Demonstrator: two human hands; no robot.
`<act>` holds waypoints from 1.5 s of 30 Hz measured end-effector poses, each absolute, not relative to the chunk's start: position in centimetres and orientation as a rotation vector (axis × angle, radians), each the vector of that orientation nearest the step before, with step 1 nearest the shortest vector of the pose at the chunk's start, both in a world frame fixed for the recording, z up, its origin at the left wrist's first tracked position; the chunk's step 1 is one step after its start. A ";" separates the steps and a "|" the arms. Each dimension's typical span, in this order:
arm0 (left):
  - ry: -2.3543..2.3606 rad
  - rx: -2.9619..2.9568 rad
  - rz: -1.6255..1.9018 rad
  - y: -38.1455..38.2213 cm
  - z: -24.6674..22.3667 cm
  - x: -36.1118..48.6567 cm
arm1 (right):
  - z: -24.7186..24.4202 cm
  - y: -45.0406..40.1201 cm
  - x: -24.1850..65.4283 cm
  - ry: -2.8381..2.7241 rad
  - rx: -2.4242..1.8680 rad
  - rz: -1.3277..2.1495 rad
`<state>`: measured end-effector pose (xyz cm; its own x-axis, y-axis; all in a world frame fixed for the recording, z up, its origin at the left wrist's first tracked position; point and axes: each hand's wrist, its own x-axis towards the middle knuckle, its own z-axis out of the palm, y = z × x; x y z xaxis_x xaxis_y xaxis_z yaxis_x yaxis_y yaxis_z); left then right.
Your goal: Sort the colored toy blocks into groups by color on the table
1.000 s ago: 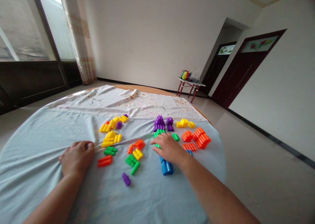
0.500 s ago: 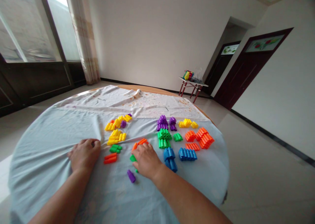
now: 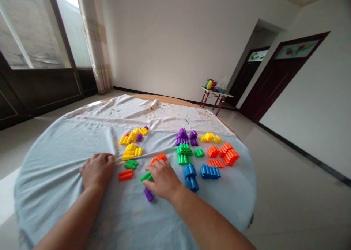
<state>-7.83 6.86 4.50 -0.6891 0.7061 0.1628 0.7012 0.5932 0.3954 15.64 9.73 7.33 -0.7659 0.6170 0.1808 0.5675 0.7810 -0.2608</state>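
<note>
My right hand (image 3: 163, 179) is low over the cloth, thumb and fingers on either side of green plastic tube-shaped pieces (image 3: 147, 176). Orange pieces (image 3: 159, 158) lie just beyond its fingertips, partly covered by them. A purple piece (image 3: 148, 195) rests below the thumb. My left hand (image 3: 98, 171) lies on the cloth with its fingers curled in, and nothing shows in it. To its right are a red-orange pair (image 3: 125, 175), a small green group (image 3: 131, 164) and yellow pieces (image 3: 132, 152).
Right of my right hand stand joined clusters: purple (image 3: 182, 136), green (image 3: 184, 154), blue (image 3: 190, 178), orange (image 3: 230, 155) and yellow (image 3: 208, 137). A blue tablecloth (image 3: 60, 147) with creases covers the round table. Farther off is a small side table (image 3: 218, 93) with bags.
My right thumb has shifted left, and a green piece that lay apart below is now beside the other green one. My left hand stays resting on the cloth. The view has shifted slightly.
</note>
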 end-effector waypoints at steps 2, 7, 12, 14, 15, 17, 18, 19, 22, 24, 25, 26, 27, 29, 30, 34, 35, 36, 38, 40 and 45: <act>2.801 1.227 0.671 6.9 4.5 -7.9 | 7.3 9.5 15.4 -2.748 -0.985 0.267; 2.790 1.239 0.633 6.9 4.5 -8.0 | 7.9 9.8 15.9 -2.706 -0.854 0.387; 2.788 1.229 0.609 6.9 4.7 -8.1 | 11.1 11.5 20.3 -2.440 -0.803 0.531; 2.788 1.227 0.590 7.0 4.7 -8.1 | 12.2 12.7 23.0 -2.345 -0.883 0.585; 2.790 1.230 0.580 7.0 4.6 -8.1 | 12.5 13.4 24.3 -2.309 -0.938 0.610; 2.795 1.241 0.565 7.1 4.5 -8.2 | 12.6 14.9 26.9 -2.276 -1.024 0.643; 2.800 1.243 0.560 7.2 4.4 -8.2 | 12.4 15.7 27.9 -2.281 -1.053 0.650; 2.804 1.247 0.555 7.2 4.4 -8.3 | 12.1 16.4 28.9 -2.301 -1.074 0.651; 2.811 1.243 0.550 7.2 4.1 -8.6 | 11.1 18.2 30.8 -2.405 -1.121 0.640; 2.813 1.247 0.552 7.2 3.9 -8.7 | 10.5 18.9 31.4 -2.479 -1.128 0.636; 2.816 1.249 0.557 7.2 3.9 -8.7 | 10.2 19.2 31.5 -2.511 -1.122 0.637; 2.820 1.251 0.559 7.2 3.9 -8.7 | 10.0 19.4 31.5 -2.540 -1.109 0.638; 2.821 1.255 0.559 7.2 3.9 -8.6 | 9.8 19.5 31.4 -2.563 -1.092 0.638; 2.821 1.257 0.553 7.1 4.1 -8.5 | 9.5 19.7 31.1 -2.586 -1.059 0.632; 2.820 1.255 0.548 7.1 4.2 -8.5 | 9.4 19.8 30.9 -2.591 -1.043 0.630; 2.814 1.232 0.539 7.2 4.4 -8.3 | 8.9 20.0 30.3 -2.597 -1.016 0.641; 2.813 1.229 0.542 7.2 4.4 -8.3 | 8.7 20.0 30.2 -2.589 -1.020 0.653; 2.812 1.228 0.545 7.2 4.4 -8.3 | 8.6 20.0 30.2 -2.577 -1.026 0.668; 2.809 1.226 0.553 7.3 4.3 -8.3 | 8.4 20.1 30.2 -2.539 -1.046 0.707; 2.808 1.227 0.560 7.3 4.3 -8.3 | 8.1 20.1 30.3 -2.497 -1.074 0.740; 2.796 1.219 0.559 7.1 4.4 -8.4 | 7.2 20.2 30.2 -2.425 -1.131 0.721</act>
<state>-8.44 7.13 4.35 -0.6904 0.7157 0.1051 0.7011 0.6263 0.3408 30.21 20.22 7.18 -0.6103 0.7842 0.1120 0.5958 0.5476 -0.5876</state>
